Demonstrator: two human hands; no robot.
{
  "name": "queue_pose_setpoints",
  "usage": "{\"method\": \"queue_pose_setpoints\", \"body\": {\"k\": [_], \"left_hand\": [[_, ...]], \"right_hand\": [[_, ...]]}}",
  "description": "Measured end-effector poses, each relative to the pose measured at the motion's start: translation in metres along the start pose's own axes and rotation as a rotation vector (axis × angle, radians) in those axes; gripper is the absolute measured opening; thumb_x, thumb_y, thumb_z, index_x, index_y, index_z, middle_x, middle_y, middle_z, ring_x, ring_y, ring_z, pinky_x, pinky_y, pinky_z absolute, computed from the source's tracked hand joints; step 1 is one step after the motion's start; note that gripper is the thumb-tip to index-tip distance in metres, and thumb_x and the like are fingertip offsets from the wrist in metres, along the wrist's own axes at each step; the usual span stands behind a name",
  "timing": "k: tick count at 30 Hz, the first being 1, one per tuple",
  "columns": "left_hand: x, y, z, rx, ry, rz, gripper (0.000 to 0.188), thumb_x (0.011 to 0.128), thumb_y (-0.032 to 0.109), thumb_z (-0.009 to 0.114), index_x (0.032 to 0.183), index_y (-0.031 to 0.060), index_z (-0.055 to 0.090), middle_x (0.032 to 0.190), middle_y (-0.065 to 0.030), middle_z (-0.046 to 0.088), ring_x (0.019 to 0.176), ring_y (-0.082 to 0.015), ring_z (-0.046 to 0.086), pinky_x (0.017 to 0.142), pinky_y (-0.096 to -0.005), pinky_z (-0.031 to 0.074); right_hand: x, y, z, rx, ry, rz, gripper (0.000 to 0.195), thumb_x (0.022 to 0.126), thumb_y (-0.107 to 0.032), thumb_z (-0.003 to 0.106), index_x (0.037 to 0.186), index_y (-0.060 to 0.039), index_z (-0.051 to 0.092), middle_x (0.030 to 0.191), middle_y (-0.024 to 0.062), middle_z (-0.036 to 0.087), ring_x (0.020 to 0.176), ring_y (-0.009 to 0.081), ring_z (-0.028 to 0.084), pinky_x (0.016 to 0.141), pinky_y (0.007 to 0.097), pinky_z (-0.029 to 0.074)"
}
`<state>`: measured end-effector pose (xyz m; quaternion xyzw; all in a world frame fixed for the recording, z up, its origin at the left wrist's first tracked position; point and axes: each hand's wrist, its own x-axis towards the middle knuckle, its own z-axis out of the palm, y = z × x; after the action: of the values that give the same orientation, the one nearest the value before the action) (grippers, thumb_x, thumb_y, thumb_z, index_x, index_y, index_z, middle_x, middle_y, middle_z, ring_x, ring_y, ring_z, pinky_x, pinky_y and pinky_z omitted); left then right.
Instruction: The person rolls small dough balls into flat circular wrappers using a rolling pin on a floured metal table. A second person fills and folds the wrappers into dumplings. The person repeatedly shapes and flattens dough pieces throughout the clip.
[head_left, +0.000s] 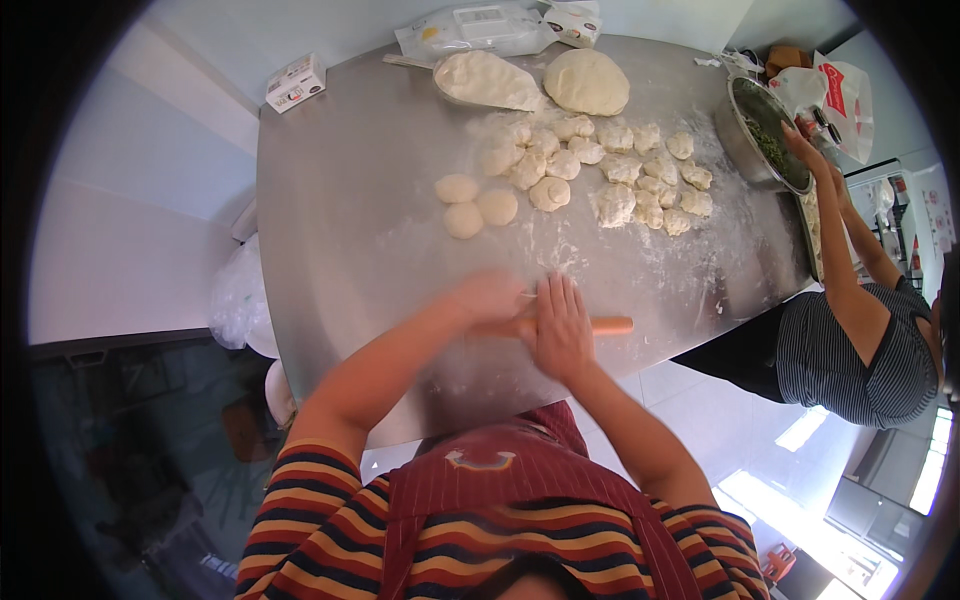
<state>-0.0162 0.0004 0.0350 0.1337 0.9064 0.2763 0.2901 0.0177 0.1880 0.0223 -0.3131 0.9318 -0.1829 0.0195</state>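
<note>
My right hand (559, 330) lies over a wooden rolling pin (613, 325), its fingers stretched forward and close together. The pin lies crosswise on the floury stainless-steel table (360, 262). Motion blurs my left hand (491, 294), which is beside the right one, above the pin's left part. A pale sliver of dough (529, 295) shows between the hands; the rest is hidden. Beyond them sit three smooth dough balls (463, 220) in a cluster. Several rougher, floured dough pieces (619, 169) are spread to their right.
At the back are a metal scoop of flour (487, 81), a large dough mound (586, 81) and a wipes pack (476, 30). A small box (296, 82) stands at the far left corner. On the right, another person (855, 352) reaches into a metal bowl of chopped greens (765, 142).
</note>
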Motion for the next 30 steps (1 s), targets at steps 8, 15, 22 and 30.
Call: {"method": "queue_pose_setpoints", "body": {"k": [8,15,22,30], "left_hand": [[-0.015,-0.033,0.011,-0.016,0.154,-0.061,0.023,0.075,0.021,0.061,0.091,0.0063,0.068,0.088,-0.0162,0.068,0.084,-0.0361,0.063,0.073,-0.0468,0.049],[0.000,-0.003,0.009,0.046,0.096,-0.103,0.024,0.072,0.020,0.062,0.090,0.0044,0.068,0.088,-0.0184,0.067,0.084,-0.0362,0.064,0.073,-0.0458,0.049],[-0.029,-0.027,0.012,-0.132,0.079,0.076,0.021,0.074,0.023,0.061,0.085,0.0067,0.068,0.088,-0.0176,0.067,0.084,-0.0371,0.063,0.072,-0.0459,0.049],[-0.014,-0.017,0.016,0.012,0.153,-0.070,0.021,0.072,0.021,0.061,0.085,0.0057,0.068,0.084,-0.0178,0.067,0.081,-0.0361,0.064,0.071,-0.0455,0.050]], "right_hand": [[-0.077,-0.018,0.006,0.001,-0.165,-0.033,0.074,0.083,-0.034,0.062,0.138,0.0073,0.034,0.146,0.0292,0.034,0.137,0.0454,0.030,0.112,0.0508,0.025],[0.020,-0.005,0.001,-0.050,0.050,0.030,0.065,0.082,-0.029,0.063,0.132,0.0062,0.042,0.139,0.0276,0.042,0.132,0.0435,0.036,0.109,0.0505,0.030],[-0.076,-0.024,0.007,-0.037,-0.137,-0.040,0.072,0.081,-0.029,0.063,0.138,0.0063,0.036,0.145,0.0280,0.036,0.137,0.0422,0.031,0.112,0.0526,0.024],[-0.038,-0.018,0.003,-0.025,-0.155,-0.030,0.075,0.080,-0.031,0.065,0.139,0.0055,0.036,0.144,0.0270,0.037,0.135,0.0424,0.033,0.112,0.0525,0.024]]}}
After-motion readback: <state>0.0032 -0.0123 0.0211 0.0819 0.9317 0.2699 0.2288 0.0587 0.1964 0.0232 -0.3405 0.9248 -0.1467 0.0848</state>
